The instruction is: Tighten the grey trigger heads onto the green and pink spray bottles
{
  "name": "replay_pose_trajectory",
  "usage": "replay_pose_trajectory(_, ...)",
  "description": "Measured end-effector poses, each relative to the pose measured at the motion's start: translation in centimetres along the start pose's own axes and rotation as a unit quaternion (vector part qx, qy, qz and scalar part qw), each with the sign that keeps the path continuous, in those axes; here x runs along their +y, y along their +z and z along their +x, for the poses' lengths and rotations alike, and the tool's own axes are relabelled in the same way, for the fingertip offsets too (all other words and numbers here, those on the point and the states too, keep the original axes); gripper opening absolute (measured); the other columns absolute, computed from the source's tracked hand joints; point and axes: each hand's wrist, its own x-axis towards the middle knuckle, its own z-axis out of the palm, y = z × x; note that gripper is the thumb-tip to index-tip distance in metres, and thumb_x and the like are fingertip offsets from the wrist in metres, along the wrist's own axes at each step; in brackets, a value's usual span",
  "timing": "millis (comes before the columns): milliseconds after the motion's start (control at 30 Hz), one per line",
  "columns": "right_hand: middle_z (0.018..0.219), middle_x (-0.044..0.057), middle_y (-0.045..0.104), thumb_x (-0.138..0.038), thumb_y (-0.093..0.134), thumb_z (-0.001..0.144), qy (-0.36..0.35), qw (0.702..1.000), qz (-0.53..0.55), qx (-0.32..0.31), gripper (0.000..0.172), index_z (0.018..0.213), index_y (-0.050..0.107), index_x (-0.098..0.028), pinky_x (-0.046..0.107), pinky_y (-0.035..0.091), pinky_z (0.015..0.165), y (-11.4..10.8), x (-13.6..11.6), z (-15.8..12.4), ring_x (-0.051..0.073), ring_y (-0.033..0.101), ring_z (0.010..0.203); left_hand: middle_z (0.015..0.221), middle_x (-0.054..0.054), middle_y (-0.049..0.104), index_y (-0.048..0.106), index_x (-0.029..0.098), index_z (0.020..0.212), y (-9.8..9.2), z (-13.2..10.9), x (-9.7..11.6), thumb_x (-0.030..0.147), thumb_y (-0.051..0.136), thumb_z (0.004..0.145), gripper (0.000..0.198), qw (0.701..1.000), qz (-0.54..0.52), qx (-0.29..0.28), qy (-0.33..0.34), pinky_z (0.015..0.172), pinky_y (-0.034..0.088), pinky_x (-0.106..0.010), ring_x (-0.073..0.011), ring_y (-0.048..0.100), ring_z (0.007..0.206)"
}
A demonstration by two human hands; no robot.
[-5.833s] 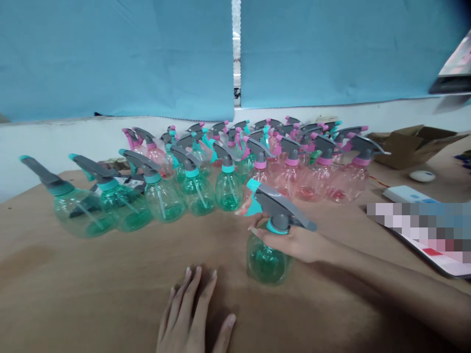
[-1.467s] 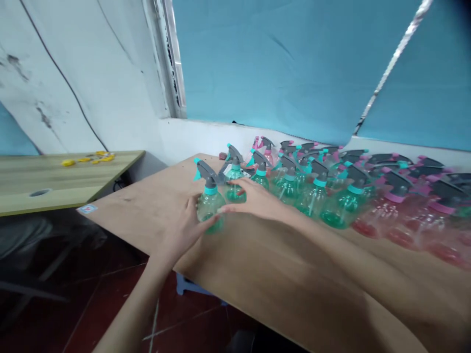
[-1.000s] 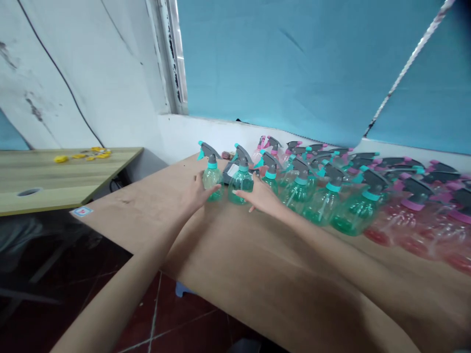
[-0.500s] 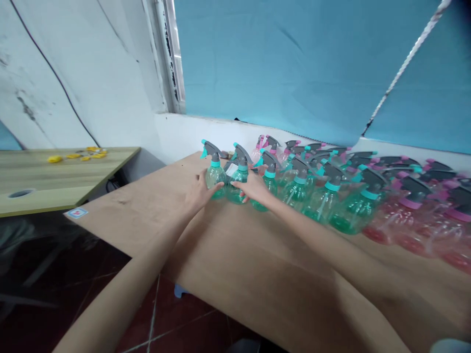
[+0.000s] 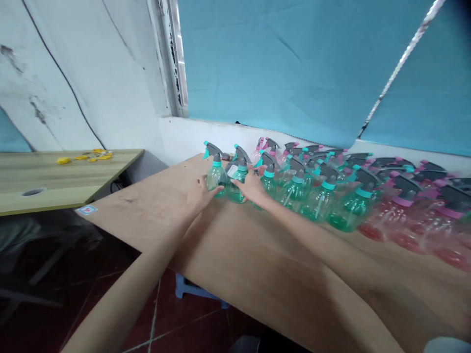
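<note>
At the left end of a row of spray bottles, my left hand is around the lower left side of a clear green spray bottle, its thumb lying across the front. Just right of it stands a second green spray bottle, which my right hand grips from the right, thumb in front. Both bottles are upright, with grey trigger heads and turquoise collars. Some fingers of each hand are hidden behind the bottles. A third green spray bottle is close behind my right hand.
More green bottles and red bottles with pink collars crowd the right of the wooden table. Behind them runs a white ledge under a blue sheet. Yellow pieces lie on another table at left. A blue stool shows below.
The view has shifted slightly, showing more of the blue stool. Both hands stay at the same two spray bottles, which have not visibly moved along the table.
</note>
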Motion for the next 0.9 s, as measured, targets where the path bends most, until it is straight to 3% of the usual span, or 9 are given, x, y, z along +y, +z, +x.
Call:
replay_pose_trajectory(100,0.125,0.025,0.048,-0.042,0.053,0.083,-0.008,1.0,-0.025,0.003,0.063,0.13,0.03,-0.007,0.028,0.051,0.05,-0.2,-0.2,-0.2,0.022,0.067,0.077,0.118,-0.009,0.054,0.052,0.017,0.118,-0.2,-0.7,0.6,0.029,0.056,0.09,0.031,0.998,-0.041,0.037,-0.026,0.08,0.049,-0.043,-0.0231,0.058,0.097)
replay_pose_trajectory(200,0.122,0.023,0.051,-0.042,0.054,0.083,-0.02,0.998,-0.054,0.004,0.058,0.126,0.035,-0.007,0.03,0.051,0.063,-0.4,-0.4,-0.7,0.025,0.064,0.091,0.122,-0.009,0.052,0.05,0.017,0.12,-1.5,-2.3,1.4,0.029,0.057,0.089,0.034,0.992,-0.101,0.063,-0.045,0.082,0.048,-0.045,-0.0246,0.057,0.101)
replay_pose_trajectory(300,0.119,0.023,0.055,-0.044,0.053,0.083,-0.036,0.996,-0.081,-0.004,0.056,0.122,0.04,-0.006,0.035,0.049,0.074,-0.7,-0.6,-1.5,0.031,0.06,0.101,0.125,-0.014,0.05,0.048,0.015,0.122,-4.4,-5.4,2.2,0.033,0.069,0.078,0.052,0.98,-0.17,0.088,-0.055,0.084,0.047,-0.04,-0.0284,0.054,0.108)
replay_pose_trajectory(433,0.118,0.024,0.056,-0.049,0.05,0.083,-0.062,0.991,-0.115,-0.012,0.06,0.123,0.04,-0.006,0.043,0.046,0.078,-1.5,-0.6,-3.4,0.037,0.058,0.103,0.118,-0.014,0.055,0.048,0.016,0.121,-7.3,-10.9,2.9,0.049,0.054,0.082,0.051,0.954,-0.249,0.157,-0.065,0.084,0.047,-0.04,-0.0278,0.054,0.11)
replay_pose_trajectory(567,0.112,0.022,0.06,-0.054,0.048,0.081,-0.097,0.986,-0.135,-0.025,0.061,0.121,0.043,-0.008,0.044,0.046,0.072,-3.1,-0.2,-6.4,0.037,0.061,0.096,0.109,-0.011,0.06,0.052,0.017,0.114,-7.1,-15.8,4.3,0.05,0.057,0.079,0.048,0.931,-0.31,0.177,-0.078,0.085,0.046,-0.041,-0.0275,0.057,0.105)
replay_pose_trajectory(633,0.107,0.021,0.062,-0.055,0.048,0.081,-0.113,0.983,-0.139,-0.033,0.058,0.116,0.047,-0.009,0.044,0.046,0.068,-4.3,0.3,-8.1,0.037,0.062,0.092,0.105,-0.01,0.062,0.056,0.017,0.107,-6.7,-17.2,5.5,0.049,0.061,0.076,0.045,0.932,-0.32,0.147,-0.084,0.083,0.046,-0.04,-0.0276,0.058,0.1)
replay_pose_trajectory(700,0.102,0.019,0.064,-0.056,0.046,0.082,-0.126,0.981,-0.14,-0.038,0.058,0.116,0.047,-0.009,0.043,0.046,0.066,-5.6,1.0,-9.9,0.036,0.063,0.089,0.106,-0.009,0.062,0.057,0.019,0.107,-6.7,-17.9,7.1,0.046,0.064,0.075,0.042,0.949,-0.297,0.098,-0.049,0.083,0.046,-0.038,-0.0264,0.058,0.1)
replay_pose_trajectory(800,0.095,0.017,0.065,-0.059,0.042,0.083,-0.14,0.977,-0.155,-0.039,0.06,0.116,0.046,-0.008,0.04,0.045,0.06,-7.6,2.4,-12.1,0.034,0.064,0.081,0.105,-0.006,0.063,0.056,0.022,0.108,-6.6,-18.0,9.5,0.044,0.059,0.08,0.035,0.948,-0.297,0.116,-0.024,0.082,0.045,-0.037,-0.0239,0.059,0.098)
replay_pose_trajectory(900,0.09,0.015,0.066,-0.06,0.04,0.084,-0.146,0.975,-0.163,-0.042,0.06,0.113,0.048,-0.008,0.039,0.045,0.057,-9.5,4.1,-13.6,0.032,0.065,0.077,0.104,-0.007,0.062,0.056,0.021,0.108,-5.5,-17.9,11.5,0.046,0.059,0.08,0.038,0.953,-0.288,0.096,-0.027,0.08,0.046,-0.037,-0.0251,0.058,0.099)
